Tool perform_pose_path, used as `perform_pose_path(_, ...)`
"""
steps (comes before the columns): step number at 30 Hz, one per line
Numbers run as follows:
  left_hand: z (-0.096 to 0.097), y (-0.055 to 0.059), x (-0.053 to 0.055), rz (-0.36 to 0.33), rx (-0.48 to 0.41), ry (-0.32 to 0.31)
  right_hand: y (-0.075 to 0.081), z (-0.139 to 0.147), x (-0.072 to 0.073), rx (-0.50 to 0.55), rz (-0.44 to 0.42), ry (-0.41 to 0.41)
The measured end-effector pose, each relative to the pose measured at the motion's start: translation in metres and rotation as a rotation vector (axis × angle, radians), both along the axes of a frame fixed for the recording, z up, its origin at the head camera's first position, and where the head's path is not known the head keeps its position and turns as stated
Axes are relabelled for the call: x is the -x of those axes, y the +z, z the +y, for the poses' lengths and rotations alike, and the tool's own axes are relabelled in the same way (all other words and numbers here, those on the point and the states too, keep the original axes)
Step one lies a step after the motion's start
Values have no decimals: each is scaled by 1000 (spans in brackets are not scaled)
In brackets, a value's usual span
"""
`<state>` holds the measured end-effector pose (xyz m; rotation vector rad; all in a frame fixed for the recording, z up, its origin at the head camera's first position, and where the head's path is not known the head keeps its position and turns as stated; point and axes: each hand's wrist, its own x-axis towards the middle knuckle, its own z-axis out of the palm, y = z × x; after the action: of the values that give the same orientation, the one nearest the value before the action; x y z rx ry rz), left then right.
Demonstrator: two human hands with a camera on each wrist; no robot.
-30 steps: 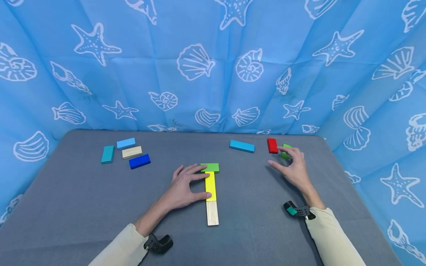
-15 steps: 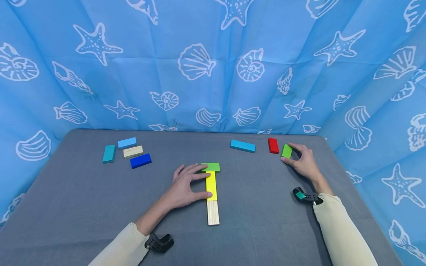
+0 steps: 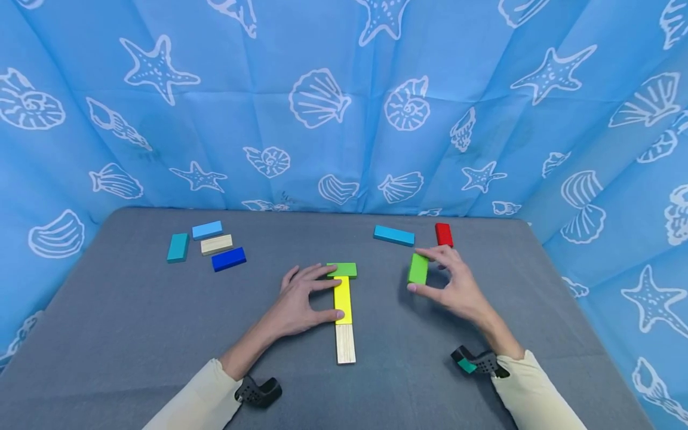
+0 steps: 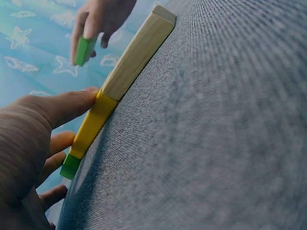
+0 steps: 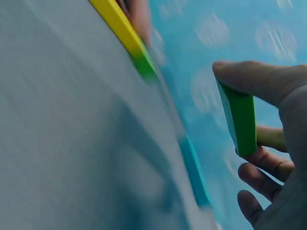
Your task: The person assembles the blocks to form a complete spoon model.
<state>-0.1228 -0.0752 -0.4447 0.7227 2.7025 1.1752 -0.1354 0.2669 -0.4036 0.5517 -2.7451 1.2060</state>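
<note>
Right hand [image 3: 454, 283] pinches a green block [image 3: 418, 269] between its fingers, above the table [image 3: 398, 382]; left hand [image 3: 295, 306] rests fairly straight fingers on a yellow block [image 3: 342, 300]; beside its thumb lies a wooden block [image 3: 345, 346].

Hands [image 3: 297, 303] well apart, right one [image 3: 458, 285] aloft

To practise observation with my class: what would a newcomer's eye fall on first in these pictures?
Probably the blue curtain, printed all over in white, behind the gray table. Then perhaps the yellow block near the middle, touched by the left hand, a green block lying across its far end. To its right, the right hand holds a second green block above the table.
</note>
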Motion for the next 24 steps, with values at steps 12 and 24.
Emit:
perform_pose_path(12,1,0,0,17,11,2,-20,-82,-81,16,-133,467)
perform_pose_path(24,0,-1,-2,41,-3,-2,-32,-96,-99,-102,-24,621)
